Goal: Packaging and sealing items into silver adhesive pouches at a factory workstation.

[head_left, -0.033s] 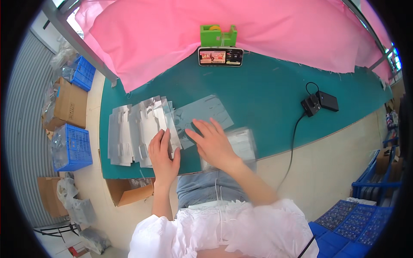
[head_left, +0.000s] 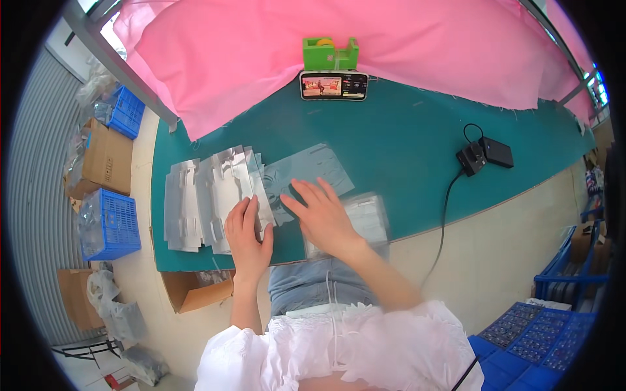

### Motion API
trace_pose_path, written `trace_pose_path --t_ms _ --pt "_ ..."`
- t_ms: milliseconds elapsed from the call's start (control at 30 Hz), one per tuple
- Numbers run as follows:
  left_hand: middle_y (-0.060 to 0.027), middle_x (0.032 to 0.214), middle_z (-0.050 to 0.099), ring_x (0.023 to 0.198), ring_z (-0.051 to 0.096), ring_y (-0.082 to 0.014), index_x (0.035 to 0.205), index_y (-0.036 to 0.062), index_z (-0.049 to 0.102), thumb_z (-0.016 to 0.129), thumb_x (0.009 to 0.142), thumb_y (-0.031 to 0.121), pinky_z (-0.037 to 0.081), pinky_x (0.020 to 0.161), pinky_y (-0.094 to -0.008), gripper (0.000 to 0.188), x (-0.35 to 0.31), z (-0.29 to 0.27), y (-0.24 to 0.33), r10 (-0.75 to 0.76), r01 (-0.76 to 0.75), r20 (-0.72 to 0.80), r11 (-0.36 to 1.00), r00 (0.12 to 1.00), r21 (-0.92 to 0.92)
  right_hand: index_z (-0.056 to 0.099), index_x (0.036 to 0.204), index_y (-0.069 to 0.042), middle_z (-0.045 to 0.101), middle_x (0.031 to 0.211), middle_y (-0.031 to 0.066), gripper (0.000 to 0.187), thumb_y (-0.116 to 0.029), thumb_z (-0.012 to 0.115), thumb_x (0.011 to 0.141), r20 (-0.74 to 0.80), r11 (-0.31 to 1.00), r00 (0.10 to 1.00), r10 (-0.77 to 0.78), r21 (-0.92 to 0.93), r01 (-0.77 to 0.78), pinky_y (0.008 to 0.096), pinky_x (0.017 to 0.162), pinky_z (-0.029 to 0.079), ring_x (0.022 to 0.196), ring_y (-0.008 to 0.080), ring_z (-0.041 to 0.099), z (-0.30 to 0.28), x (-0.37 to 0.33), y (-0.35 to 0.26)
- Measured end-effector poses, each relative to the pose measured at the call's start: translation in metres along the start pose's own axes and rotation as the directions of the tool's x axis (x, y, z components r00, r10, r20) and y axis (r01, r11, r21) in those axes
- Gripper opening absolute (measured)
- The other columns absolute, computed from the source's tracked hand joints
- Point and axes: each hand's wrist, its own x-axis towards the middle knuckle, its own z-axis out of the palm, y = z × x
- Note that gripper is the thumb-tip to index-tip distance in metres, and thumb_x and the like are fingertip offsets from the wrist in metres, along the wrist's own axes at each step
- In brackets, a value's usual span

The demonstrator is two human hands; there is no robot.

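Note:
My left hand [head_left: 248, 236] lies with fingers stretched out over the right edge of a pile of die-cut clear plastic sheets [head_left: 225, 186]. Left of that pile is a second one of similar folded plastic sheets [head_left: 181, 202]. My right hand [head_left: 328, 223] has its fingers spread over a single flat transparent sheet with cut-outs [head_left: 319, 166]; whether the fingertips press on it I cannot tell. Partly under my right hand and wrist, at the table's front edge, sits another stack of clear plastic sheets [head_left: 368, 221].
The green table [head_left: 404, 150] carries a phone [head_left: 334, 86] leaning on a green tape dispenser [head_left: 330, 55] and a black device with a cable [head_left: 486, 154]. Pink cloth [head_left: 424, 52] hangs behind. Blue crates [head_left: 117, 221] and a cardboard box [head_left: 107, 159] stand left; blue trays [head_left: 535, 339] lie lower right.

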Motion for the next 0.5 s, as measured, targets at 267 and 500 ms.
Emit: trace_pose_path --t_ms 267,500 --pt "-0.014 0.135 0.047 0.126 0.044 -0.0334 0.138 0.0085 0.047 0.067 0.077 0.007 0.033 0.106 -0.0439 0.065 0.006 0.002 0.004 0.006 -0.006 0.004 1.0 1.0 0.013 0.069 0.103 -0.008 0.069 0.101 0.0092 0.028 -0.004 0.065 0.075 -0.188 0.999 0.982 -0.008 0.049 0.018 0.0456 0.098 0.045 0.099 0.0259 0.064 -0.003 0.011 0.032" --pt "-0.0158 0.136 0.046 0.13 0.041 -0.0306 0.144 0.0069 0.037 0.068 0.083 0.021 0.031 0.109 -0.0425 0.07 0.019 -0.018 0.018 -0.112 0.092 -0.03 0.921 0.993 -0.379 0.066 0.106 -0.004 0.07 0.089 0.0113 0.023 0.005 0.059 0.086 -0.472 0.827 0.794 0.383 0.558 -0.068 0.0296 0.069 0.054 0.078 0.0188 0.067 -0.087 -0.003 0.008"
